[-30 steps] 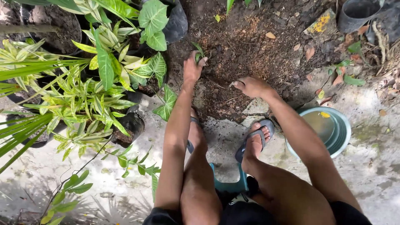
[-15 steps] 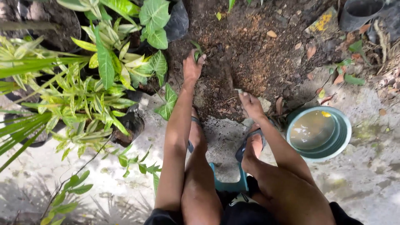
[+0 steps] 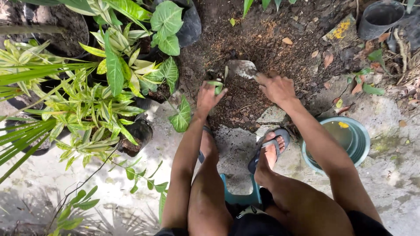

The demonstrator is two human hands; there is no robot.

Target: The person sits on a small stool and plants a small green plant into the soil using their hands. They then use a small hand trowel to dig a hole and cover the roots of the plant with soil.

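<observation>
Potting: a small green cutting (image 3: 215, 85) is held upright over a small dark pot (image 3: 213, 75) that is set in the soil heap (image 3: 262, 43).
Left hand (image 3: 207, 97): fingers are closed round the base of the cutting, pinching it; the pot is just beyond the fingertips and largely hidden by them.
Right hand (image 3: 276, 87): a closed grip is kept on the handle of a trowel (image 3: 242, 68); the blade is pointed toward the pot, just beside it, with soil on it.
Location: cutting and pot are found at the near edge of the heap, between the two hands, right of the potted plants (image 3: 109, 87).
Done: the cutting is judged to be positioned in or at the pot mouth; a trowel load is judged ready.
Left: whether the pot is already filled cannot be told, the rim being covered. Backfilling and firming round the stem are judged outstanding. Watering is likely outstanding too; the basin of water (image 3: 345, 140) sits untouched by the right leg.
Nearby: an empty dark pot (image 3: 378, 17) is seen at top right, well apart. Sandalled feet (image 3: 269, 150) are planted on the concrete floor (image 3: 393, 175), and a teal stool (image 3: 240, 196) is seen under the person.
</observation>
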